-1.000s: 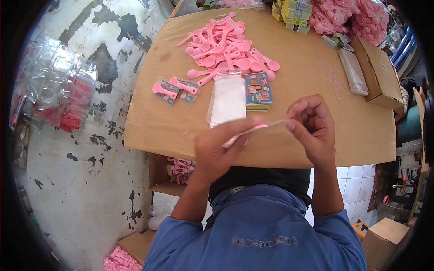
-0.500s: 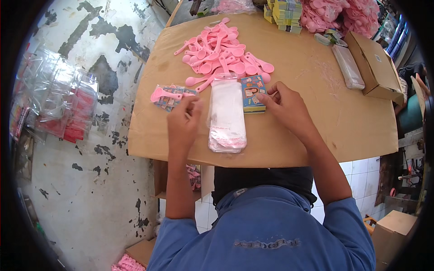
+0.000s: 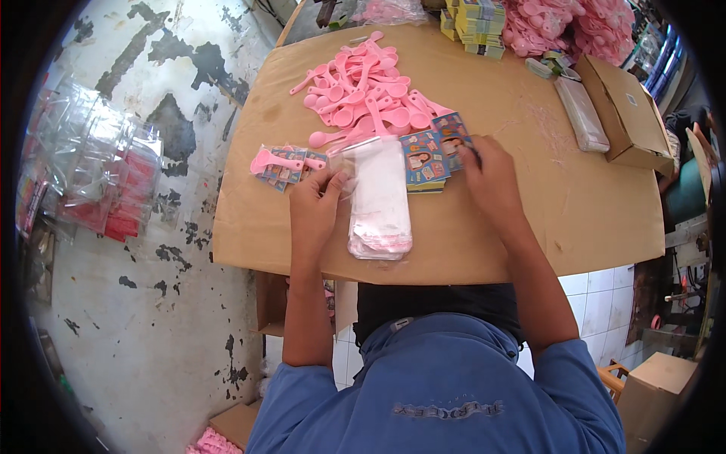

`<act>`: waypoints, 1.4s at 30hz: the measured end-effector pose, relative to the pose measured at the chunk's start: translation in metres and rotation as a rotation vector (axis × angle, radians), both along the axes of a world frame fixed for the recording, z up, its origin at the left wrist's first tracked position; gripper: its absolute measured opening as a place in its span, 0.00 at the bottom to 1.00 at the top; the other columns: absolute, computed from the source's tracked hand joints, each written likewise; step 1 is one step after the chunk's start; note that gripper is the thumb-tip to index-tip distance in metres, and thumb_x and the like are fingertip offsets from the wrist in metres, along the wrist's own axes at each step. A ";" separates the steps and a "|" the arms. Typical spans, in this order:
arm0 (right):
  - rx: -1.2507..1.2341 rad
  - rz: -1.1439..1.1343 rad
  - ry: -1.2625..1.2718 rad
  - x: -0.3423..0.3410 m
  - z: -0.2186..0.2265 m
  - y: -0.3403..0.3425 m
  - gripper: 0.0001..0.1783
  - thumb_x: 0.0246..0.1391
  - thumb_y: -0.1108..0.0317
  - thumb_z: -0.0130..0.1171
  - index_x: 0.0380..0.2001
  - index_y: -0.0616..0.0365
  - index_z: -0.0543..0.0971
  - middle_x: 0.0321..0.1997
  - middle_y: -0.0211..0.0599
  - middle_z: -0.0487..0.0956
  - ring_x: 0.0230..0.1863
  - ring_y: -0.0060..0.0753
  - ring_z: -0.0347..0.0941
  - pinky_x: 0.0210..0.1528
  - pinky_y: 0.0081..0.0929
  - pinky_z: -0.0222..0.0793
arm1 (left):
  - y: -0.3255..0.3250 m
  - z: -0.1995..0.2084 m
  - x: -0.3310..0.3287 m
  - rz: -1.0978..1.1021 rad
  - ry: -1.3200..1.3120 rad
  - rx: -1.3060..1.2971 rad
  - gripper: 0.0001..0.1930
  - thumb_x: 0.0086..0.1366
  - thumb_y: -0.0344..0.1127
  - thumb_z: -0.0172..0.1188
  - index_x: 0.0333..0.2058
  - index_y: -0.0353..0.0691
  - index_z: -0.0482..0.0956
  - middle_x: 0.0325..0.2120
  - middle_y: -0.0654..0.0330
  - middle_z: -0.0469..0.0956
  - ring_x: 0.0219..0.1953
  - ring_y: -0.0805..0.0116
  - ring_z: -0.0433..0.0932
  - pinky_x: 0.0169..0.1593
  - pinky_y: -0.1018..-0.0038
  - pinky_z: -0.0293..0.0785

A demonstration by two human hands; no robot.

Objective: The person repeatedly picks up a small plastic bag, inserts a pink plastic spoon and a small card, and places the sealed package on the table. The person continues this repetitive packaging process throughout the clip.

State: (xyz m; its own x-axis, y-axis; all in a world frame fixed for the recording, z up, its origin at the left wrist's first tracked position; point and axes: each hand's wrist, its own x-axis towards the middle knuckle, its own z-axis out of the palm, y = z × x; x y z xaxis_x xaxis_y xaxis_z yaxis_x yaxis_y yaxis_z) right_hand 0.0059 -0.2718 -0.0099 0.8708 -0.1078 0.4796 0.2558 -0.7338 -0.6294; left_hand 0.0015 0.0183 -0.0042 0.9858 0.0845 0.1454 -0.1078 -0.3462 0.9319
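My left hand (image 3: 316, 200) pinches the edge of a clear plastic bag (image 3: 349, 157) at the left side of the stack of clear bags (image 3: 380, 200). My right hand (image 3: 490, 172) grips a blue printed card (image 3: 451, 136) between thumb and fingers, tilted over the right side of a stack of similar cards (image 3: 423, 160). Left of the bag stack lie bagged cards (image 3: 308, 168) with a pink spoon (image 3: 278, 161) on them. Behind the stacks spreads a heap of pink plastic spoons (image 3: 363, 87).
At the back right stand bundled card stacks (image 3: 480, 26), bags of pink spoons (image 3: 533, 30), a pack of clear bags (image 3: 582, 113) and a cardboard box (image 3: 624, 113). Plastic packaging (image 3: 98, 159) hangs on the left wall. The table's front edge (image 3: 454, 280) is close to my body.
My left hand has moved right and taken the bag's edge, pulling it leftward. My right hand has drawn one card off the stack toward the right.
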 end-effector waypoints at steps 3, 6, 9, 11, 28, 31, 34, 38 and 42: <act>0.248 0.075 0.008 -0.017 0.027 0.011 0.12 0.65 0.66 0.58 0.41 0.66 0.79 0.30 0.47 0.79 0.28 0.36 0.71 0.35 0.35 0.69 | 0.000 0.005 -0.008 0.040 -0.120 0.065 0.12 0.69 0.34 0.64 0.39 0.28 0.85 0.23 0.69 0.73 0.24 0.80 0.66 0.29 0.77 0.63; 0.601 0.383 0.290 -0.037 0.033 0.040 0.11 0.65 0.67 0.57 0.41 0.67 0.78 0.29 0.48 0.79 0.27 0.39 0.71 0.34 0.35 0.68 | -0.002 0.003 -0.011 0.030 -0.072 0.023 0.12 0.69 0.34 0.64 0.39 0.27 0.85 0.24 0.69 0.72 0.26 0.81 0.65 0.29 0.77 0.62; 0.456 0.620 0.271 -0.040 0.019 0.070 0.11 0.65 0.66 0.56 0.38 0.67 0.77 0.28 0.51 0.77 0.28 0.44 0.72 0.34 0.38 0.68 | 0.008 -0.005 -0.010 -0.011 0.009 0.053 0.12 0.70 0.35 0.64 0.38 0.28 0.85 0.24 0.69 0.72 0.27 0.82 0.65 0.30 0.79 0.61; 0.258 0.595 0.296 -0.037 0.016 0.075 0.10 0.64 0.67 0.57 0.37 0.66 0.77 0.28 0.53 0.77 0.29 0.49 0.76 0.34 0.41 0.68 | 0.006 0.003 -0.014 0.047 0.010 -0.015 0.12 0.71 0.36 0.63 0.38 0.30 0.85 0.25 0.68 0.74 0.28 0.82 0.65 0.31 0.80 0.61; 0.789 0.470 0.452 -0.059 0.033 0.041 0.12 0.64 0.65 0.65 0.44 0.62 0.82 0.29 0.21 0.77 0.26 0.10 0.65 0.28 0.15 0.61 | -0.042 0.019 -0.031 0.064 -0.085 -1.024 0.13 0.70 0.29 0.62 0.52 0.36 0.75 0.47 0.50 0.83 0.46 0.62 0.85 0.50 0.69 0.83; 0.856 0.538 0.502 -0.059 0.040 0.043 0.12 0.64 0.64 0.65 0.43 0.62 0.82 0.28 0.22 0.77 0.26 0.10 0.66 0.28 0.15 0.64 | -0.060 0.023 -0.034 0.071 -0.099 -0.967 0.14 0.70 0.29 0.62 0.52 0.36 0.75 0.48 0.49 0.83 0.47 0.62 0.84 0.51 0.69 0.83; 0.955 0.493 0.450 -0.058 0.035 0.043 0.11 0.64 0.65 0.64 0.42 0.62 0.81 0.28 0.22 0.77 0.26 0.10 0.67 0.28 0.15 0.65 | -0.071 0.026 -0.036 -0.012 -0.059 -1.052 0.13 0.72 0.29 0.60 0.53 0.35 0.74 0.50 0.45 0.81 0.49 0.59 0.84 0.53 0.66 0.83; 0.905 0.440 0.393 -0.059 0.028 0.037 0.10 0.65 0.66 0.63 0.43 0.61 0.81 0.28 0.22 0.77 0.26 0.10 0.69 0.28 0.15 0.66 | -0.083 0.030 -0.041 -0.024 -0.045 -1.081 0.14 0.72 0.28 0.59 0.54 0.35 0.74 0.52 0.42 0.80 0.51 0.58 0.83 0.54 0.65 0.82; 0.672 0.568 0.527 -0.059 0.029 0.020 0.10 0.65 0.67 0.62 0.45 0.61 0.81 0.29 0.23 0.78 0.27 0.12 0.72 0.30 0.15 0.69 | -0.089 0.031 -0.043 -0.085 -0.008 -1.063 0.14 0.72 0.27 0.59 0.54 0.32 0.74 0.49 0.42 0.81 0.48 0.62 0.84 0.51 0.67 0.84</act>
